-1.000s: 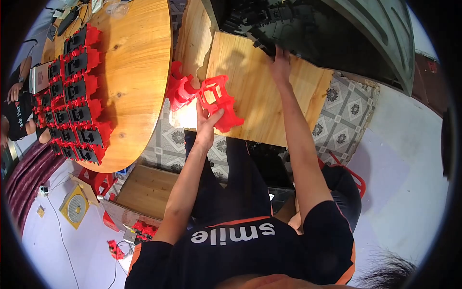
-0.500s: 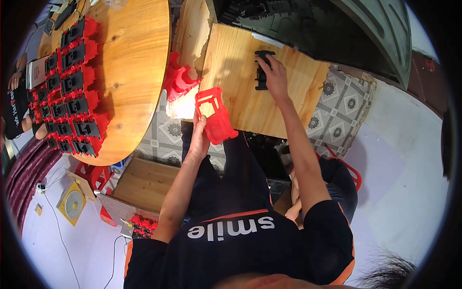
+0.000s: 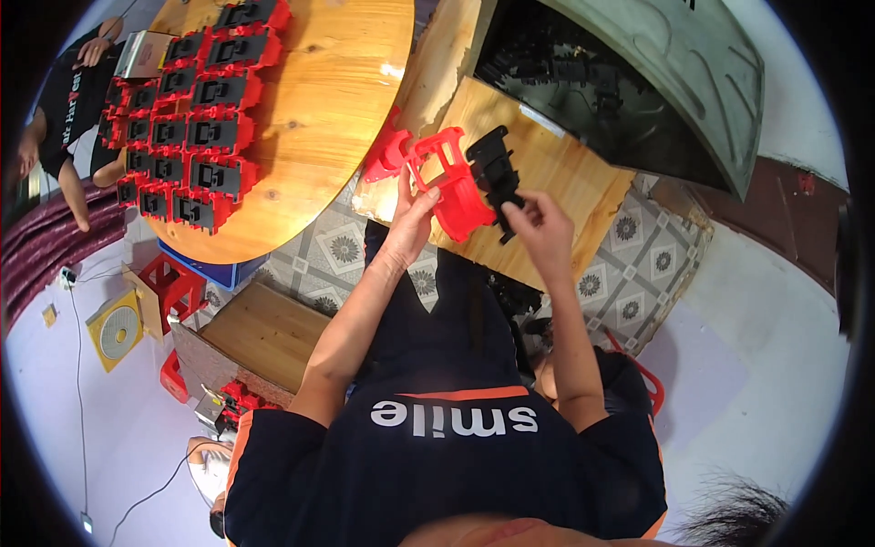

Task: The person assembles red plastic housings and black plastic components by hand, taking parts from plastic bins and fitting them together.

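My left hand (image 3: pixel 412 223) is closed on a red plastic frame (image 3: pixel 463 205) with an open window at its far end. My right hand (image 3: pixel 544 228) pinches the near end of a long black plastic part (image 3: pixel 493 164). The black part is raised and tilted, close along the right side of the red frame; whether the two touch I cannot tell. Both pieces are above the small wooden board (image 3: pixel 570 187). Another red plastic piece (image 3: pixel 389 153) lies just beyond my left hand, near the board's left side.
On the round wooden table (image 3: pixel 319 118), several red-and-black assemblies (image 3: pixel 215 132) stand in rows. A dark bin (image 3: pixel 629 109) with black parts adjoins the board's far edge. Another person (image 3: pixel 73 118) is at the far left; someone sits by my right arm.
My right hand has lifted the black part off the board and brought it left beside the red frame. My left hand has moved right and a little farther away with the frame. The view has shifted.
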Available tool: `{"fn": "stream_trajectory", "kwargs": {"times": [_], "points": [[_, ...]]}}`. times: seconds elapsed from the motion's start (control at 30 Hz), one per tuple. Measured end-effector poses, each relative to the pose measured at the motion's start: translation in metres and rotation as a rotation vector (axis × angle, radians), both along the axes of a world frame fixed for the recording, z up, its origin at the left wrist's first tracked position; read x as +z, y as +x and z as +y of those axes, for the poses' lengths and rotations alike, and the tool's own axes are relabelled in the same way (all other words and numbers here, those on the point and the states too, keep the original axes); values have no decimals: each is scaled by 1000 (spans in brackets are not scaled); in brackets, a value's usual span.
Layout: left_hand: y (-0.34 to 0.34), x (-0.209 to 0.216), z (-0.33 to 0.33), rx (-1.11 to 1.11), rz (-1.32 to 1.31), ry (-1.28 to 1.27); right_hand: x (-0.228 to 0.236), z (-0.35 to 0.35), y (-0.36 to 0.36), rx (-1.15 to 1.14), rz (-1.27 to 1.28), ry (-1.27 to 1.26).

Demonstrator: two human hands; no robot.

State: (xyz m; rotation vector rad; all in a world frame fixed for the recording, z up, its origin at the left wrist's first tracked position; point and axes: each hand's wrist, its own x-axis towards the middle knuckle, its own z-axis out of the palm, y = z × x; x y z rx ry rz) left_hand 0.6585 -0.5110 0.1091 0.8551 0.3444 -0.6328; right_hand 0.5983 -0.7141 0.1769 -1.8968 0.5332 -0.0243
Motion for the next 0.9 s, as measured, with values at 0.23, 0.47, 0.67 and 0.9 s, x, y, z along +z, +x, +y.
{"fn": "stream_trajectory", "kwargs": {"times": [0.23,0.47,0.67,0.9], "points": [[4,47,-3,-9,-103,-57,18,49,13,73,-225,-213],[17,57,7,-34,-165,-174,19,63,26,113,-262,-292],[14,58,24,10,-276,-28,37,75,63,134,-363,-367],[-8,61,44,248,-443,326,17,103,95,468,-219,79]]}}
